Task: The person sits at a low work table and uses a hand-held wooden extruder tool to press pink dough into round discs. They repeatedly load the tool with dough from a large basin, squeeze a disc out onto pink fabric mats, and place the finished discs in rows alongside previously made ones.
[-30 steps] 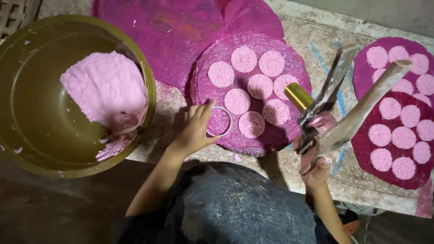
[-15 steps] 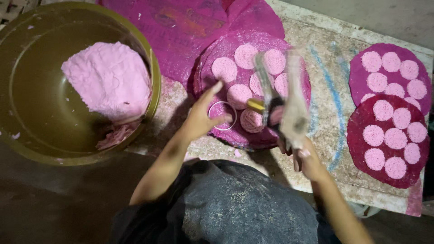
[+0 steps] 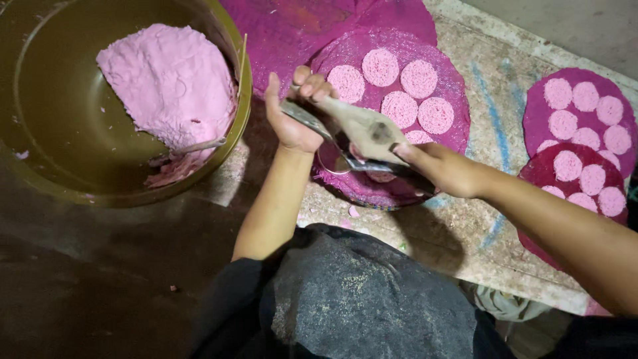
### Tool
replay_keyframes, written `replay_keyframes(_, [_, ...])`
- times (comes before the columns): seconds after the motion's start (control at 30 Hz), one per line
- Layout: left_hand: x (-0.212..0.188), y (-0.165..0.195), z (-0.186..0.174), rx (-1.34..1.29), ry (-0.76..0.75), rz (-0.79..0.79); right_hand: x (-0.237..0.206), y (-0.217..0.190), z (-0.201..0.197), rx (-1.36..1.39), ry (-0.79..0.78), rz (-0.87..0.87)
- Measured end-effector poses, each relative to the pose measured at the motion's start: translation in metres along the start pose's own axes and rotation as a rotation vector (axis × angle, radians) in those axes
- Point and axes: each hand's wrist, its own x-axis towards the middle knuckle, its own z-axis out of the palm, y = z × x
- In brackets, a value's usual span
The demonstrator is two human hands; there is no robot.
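Our left hand pinches the metal ring mould on the magenta mat; our right hand grips a flat wooden scraper across it, beside the dough bowl.

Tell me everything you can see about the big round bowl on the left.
The large round olive-green bowl sits at the left, beside the rough stone slab. It looks like smooth metal or plastic, its inside wet and smeared. A mound of pale pink crumbly dough is heaped against its right inner wall, with scraps lower down. A thin stick leans on its right rim. Neither hand touches it; the left hand is nearest.
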Motion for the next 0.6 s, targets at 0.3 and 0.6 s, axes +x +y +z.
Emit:
replay_keyframes(0.3, [-0.014, 0.008, -0.011, 0.078, 0.073, 0.124, 0.002, -0.034, 0.016, -0.049, -0.032, 0.004])
replay_keyframes(0.6, [0.018, -0.002, -0.015, 0.100, 0.075, 0.099, 0.007, -0.030, 0.011, -0.235, 0.248, -0.104])
